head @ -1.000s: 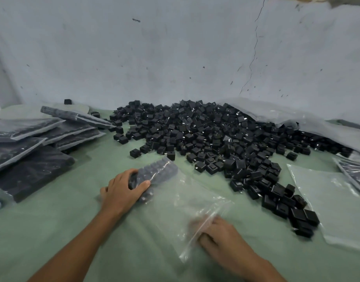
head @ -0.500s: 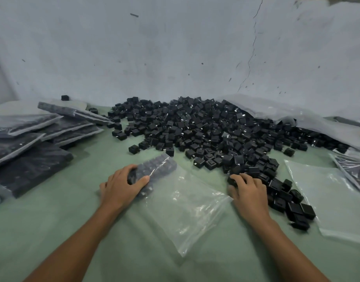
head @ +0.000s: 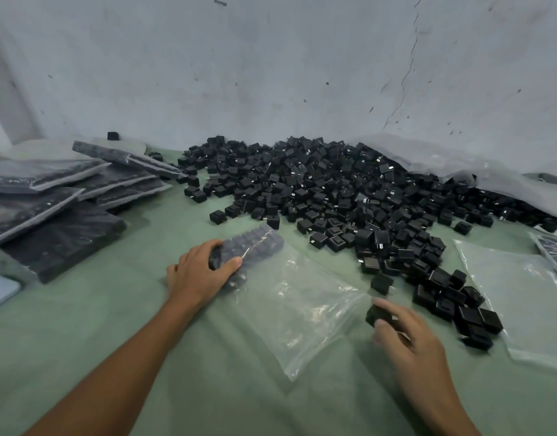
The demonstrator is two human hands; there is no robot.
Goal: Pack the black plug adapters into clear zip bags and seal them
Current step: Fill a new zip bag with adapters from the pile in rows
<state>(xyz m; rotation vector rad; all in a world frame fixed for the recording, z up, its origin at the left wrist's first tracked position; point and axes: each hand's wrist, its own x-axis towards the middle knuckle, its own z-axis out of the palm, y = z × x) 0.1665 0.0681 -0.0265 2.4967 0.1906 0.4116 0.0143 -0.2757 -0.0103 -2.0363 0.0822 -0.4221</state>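
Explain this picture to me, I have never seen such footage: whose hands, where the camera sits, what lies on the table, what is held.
No machine here: a person works bare-handed, filmed by one camera worn on the head, looking down. On the green table lie a pile of black plug adapters, filled bags at left and an empty bag at right. The left hand grips the packed end of a clear zip bag; the right hand holds an adapter beside it.
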